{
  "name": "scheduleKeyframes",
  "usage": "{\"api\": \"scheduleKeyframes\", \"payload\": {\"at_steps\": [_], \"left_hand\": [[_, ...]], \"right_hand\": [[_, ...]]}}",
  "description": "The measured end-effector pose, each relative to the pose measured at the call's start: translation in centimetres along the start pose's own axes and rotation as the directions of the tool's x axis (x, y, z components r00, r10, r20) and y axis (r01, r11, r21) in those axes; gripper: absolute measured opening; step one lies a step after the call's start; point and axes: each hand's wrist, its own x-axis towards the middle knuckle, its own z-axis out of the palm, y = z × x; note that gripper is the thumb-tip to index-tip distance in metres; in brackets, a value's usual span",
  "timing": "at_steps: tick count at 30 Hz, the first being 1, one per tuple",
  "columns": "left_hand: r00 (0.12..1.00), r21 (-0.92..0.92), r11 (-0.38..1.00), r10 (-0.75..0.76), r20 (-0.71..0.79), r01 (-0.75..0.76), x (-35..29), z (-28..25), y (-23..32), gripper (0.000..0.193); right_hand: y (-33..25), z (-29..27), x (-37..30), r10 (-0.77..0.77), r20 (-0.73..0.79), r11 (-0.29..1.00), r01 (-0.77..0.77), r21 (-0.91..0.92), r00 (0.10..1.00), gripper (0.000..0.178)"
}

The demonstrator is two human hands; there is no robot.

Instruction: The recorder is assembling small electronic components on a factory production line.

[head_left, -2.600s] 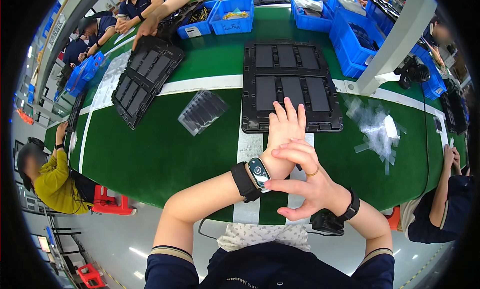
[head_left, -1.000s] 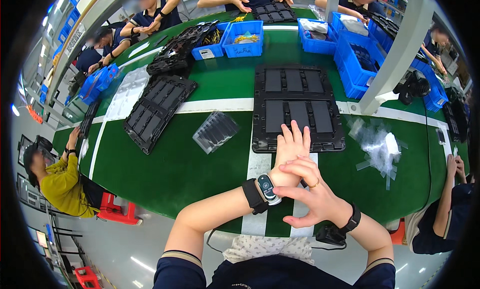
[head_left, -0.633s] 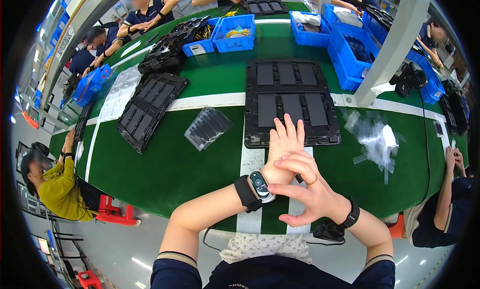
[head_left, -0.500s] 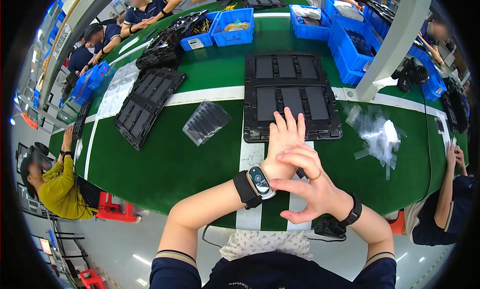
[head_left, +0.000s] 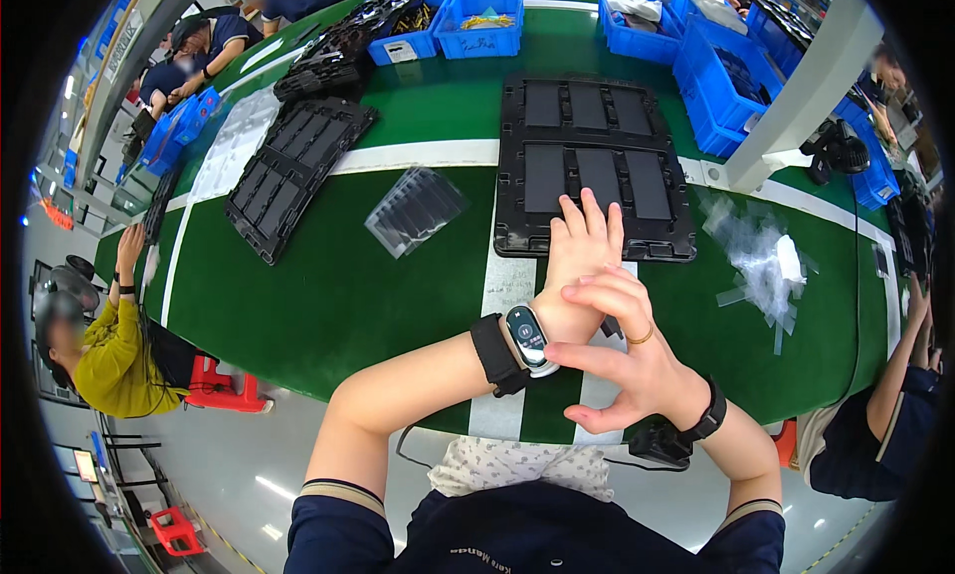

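My left hand point(head_left: 580, 261) is stretched out flat, its fingertips over the near edge of a black plastic tray point(head_left: 512, 221) that holds several dark rectangular panels point(head_left: 597, 181). Round my left wrist sit a smartwatch point(head_left: 526, 337) with a lit screen and a black strap band point(head_left: 497, 355). My right hand point(head_left: 632, 350) crosses over the left one with fingers spread and nothing held. One of its fingertips is at the edge of the watch screen, and others rest on or just above the back of my left hand. A black band point(head_left: 705, 412) circles my right wrist.
Clear plastic films point(head_left: 413, 211) and a second black tray point(head_left: 298, 176) lie to the left. Crumpled clear film strips point(head_left: 761, 251) lie right. Blue bins point(head_left: 480, 25) stand at the back, beside a metal post point(head_left: 806, 87). Other people work around the green table point(head_left: 298, 325).
My view has tilted down slightly, so the table and trays sit higher in the picture. Both hands keep nearly the same pose, with the right fingertip still by the watch.
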Motion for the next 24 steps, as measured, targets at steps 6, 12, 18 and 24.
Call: {"api": "scheduleKeyframes", "payload": {"at_steps": [6, 12, 18, 24], "left_hand": [[0.999, 0.007, 1.000, 0.004, 0.035, -0.004, 0.1, -0.1, 0.0, 0.062], [0.996, -0.005, 1.000, 0.006, 0.095, -0.006, 0.4, -0.8, -0.1, 0.061], [0.997, 0.041, 0.998, -0.041, 0.071, 0.038, 0.3, 0.1, -0.2, 0.068], [0.999, -0.468, 0.883, 0.044, 0.011, -0.033, -0.6, -1.7, -3.3, 0.063]], "right_hand": [[0.1, -0.2, 0.2, 0.059, -0.056, 0.997, -0.056, 0.050, 0.997, 0.049], [2.1, -1.4, 0.3, 0.113, -0.177, 0.993, -0.117, -0.013, 0.978, 0.050], [8.2, -4.1, -0.7, 0.491, -0.611, 0.854, -0.479, 0.201, 0.620, 0.030], [11.3, -5.1, -3.0, 0.603, -0.646, 0.787, -0.484, 0.383, 0.468, 0.023]]}}
